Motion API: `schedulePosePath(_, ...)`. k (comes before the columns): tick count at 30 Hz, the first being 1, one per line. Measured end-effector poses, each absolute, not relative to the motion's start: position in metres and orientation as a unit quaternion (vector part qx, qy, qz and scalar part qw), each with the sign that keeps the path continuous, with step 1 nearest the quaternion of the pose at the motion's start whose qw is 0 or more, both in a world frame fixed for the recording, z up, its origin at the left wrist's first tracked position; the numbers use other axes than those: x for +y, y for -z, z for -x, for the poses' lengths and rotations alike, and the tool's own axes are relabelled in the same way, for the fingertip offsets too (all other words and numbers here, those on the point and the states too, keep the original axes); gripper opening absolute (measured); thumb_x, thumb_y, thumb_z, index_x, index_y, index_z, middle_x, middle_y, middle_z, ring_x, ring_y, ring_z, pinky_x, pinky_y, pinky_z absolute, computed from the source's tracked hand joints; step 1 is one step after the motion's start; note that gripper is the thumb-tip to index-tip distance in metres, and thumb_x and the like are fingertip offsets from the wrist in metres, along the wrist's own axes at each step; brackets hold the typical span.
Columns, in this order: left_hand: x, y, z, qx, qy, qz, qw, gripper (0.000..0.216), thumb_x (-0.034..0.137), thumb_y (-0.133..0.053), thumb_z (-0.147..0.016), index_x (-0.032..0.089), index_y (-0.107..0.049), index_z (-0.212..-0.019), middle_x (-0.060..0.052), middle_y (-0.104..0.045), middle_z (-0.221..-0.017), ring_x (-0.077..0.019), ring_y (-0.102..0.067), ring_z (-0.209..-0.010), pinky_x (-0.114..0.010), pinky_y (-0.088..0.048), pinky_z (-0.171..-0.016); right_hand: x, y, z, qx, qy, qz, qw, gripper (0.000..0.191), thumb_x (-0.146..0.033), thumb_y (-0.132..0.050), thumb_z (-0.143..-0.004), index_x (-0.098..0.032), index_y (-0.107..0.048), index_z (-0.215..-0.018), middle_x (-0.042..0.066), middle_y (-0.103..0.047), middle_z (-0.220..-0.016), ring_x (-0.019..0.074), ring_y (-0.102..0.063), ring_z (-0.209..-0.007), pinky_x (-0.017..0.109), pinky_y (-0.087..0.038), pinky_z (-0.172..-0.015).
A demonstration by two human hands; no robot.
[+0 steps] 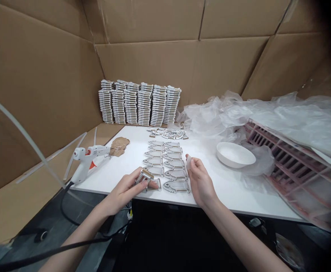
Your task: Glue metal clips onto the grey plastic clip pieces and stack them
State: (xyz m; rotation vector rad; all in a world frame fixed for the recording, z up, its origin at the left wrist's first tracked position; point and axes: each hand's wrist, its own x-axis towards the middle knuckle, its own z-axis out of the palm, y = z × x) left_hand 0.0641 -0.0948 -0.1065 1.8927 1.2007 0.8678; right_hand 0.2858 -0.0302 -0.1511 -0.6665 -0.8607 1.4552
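My left hand (128, 189) is closed around a small silver-and-gold frame piece (146, 173), held just above the near end of the left row. Between the thumb and fingers of my right hand (201, 179) is a thin translucent white piece (189, 163), to the right of the rows. Two columns of flat, pointed frame pieces (177, 186) with clear middles lie on the white table between my hands. Part of the nearest left piece (155, 184) is hidden behind my left fingers.
A white glue gun (83, 166) stands at the left beside a brown scrap (120, 146). Tall stacks of frame pieces (130, 105) line the back, with loose pieces (171, 133) before them. Right are a white bowl (235, 155), plastic bags (219, 113) and a pink crate (293, 158).
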Motion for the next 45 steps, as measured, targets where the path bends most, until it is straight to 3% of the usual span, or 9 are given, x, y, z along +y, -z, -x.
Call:
schedulePosePath(9,-0.085,0.107,-0.069,0.459,-0.385,-0.714,0.362,0.023,0.038,-0.047,-0.095,0.021,-0.061,-0.099,-0.006,-0.07,-0.112,-0.0255,-0.06,-0.103,-0.03,-0.039,-0.09,-0.034,0.15,-0.282,-0.37,-0.646,0.272,0.61,0.03,-0.049,-0.069,-0.077,-0.025,-0.051,-0.077,0.0,-0.06,-0.118,0.0225,-0.05,-0.117,0.037,-0.047,-0.089)
schedulePosePath(12,-0.077,0.108,-0.071,0.478,-0.408,-0.699,0.341,0.019,0.04,-0.052,-0.092,0.022,-0.059,-0.092,-0.005,-0.071,-0.103,-0.028,-0.059,-0.106,-0.03,-0.04,-0.085,-0.034,0.15,-0.283,-0.366,-0.644,0.276,0.612,0.031,-0.049,-0.07,-0.076,-0.025,-0.051,-0.077,0.0,-0.06,-0.12,0.0221,-0.05,-0.119,0.037,-0.047,-0.09)
schedulePosePath(17,-0.073,0.107,-0.071,0.5,-0.376,-0.711,0.32,0.023,0.044,-0.056,-0.088,0.024,-0.051,-0.079,-0.001,-0.073,-0.085,-0.0253,-0.062,-0.086,-0.027,-0.04,-0.069,-0.034,0.149,-0.283,-0.372,-0.643,0.277,0.61,0.031,-0.05,-0.069,-0.076,-0.025,-0.05,-0.077,0.0,-0.061,-0.117,0.0222,-0.052,-0.115,0.035,-0.048,-0.087)
schedulePosePath(31,-0.091,0.095,-0.074,0.5,-0.435,-0.654,0.365,0.02,0.04,-0.058,-0.087,0.023,-0.067,-0.092,-0.003,-0.071,-0.106,-0.0265,-0.059,-0.105,-0.03,-0.043,-0.09,-0.035,0.149,-0.283,-0.383,-0.641,0.274,0.607,0.029,-0.05,-0.068,-0.077,-0.026,-0.052,-0.077,-0.001,-0.063,-0.111,0.021,-0.056,-0.108,0.036,-0.048,-0.087)
schedulePosePath(45,-0.103,0.107,-0.068,0.481,-0.38,-0.703,0.359,0.026,0.037,-0.046,-0.094,0.021,-0.066,-0.09,-0.005,-0.074,-0.093,-0.0246,-0.062,-0.094,-0.029,-0.04,-0.089,-0.042,0.144,-0.277,-0.368,-0.648,0.294,0.599,0.031,-0.052,-0.067,-0.077,-0.026,-0.05,-0.08,-0.001,-0.064,-0.096,0.022,-0.058,-0.096,0.036,-0.048,-0.081)
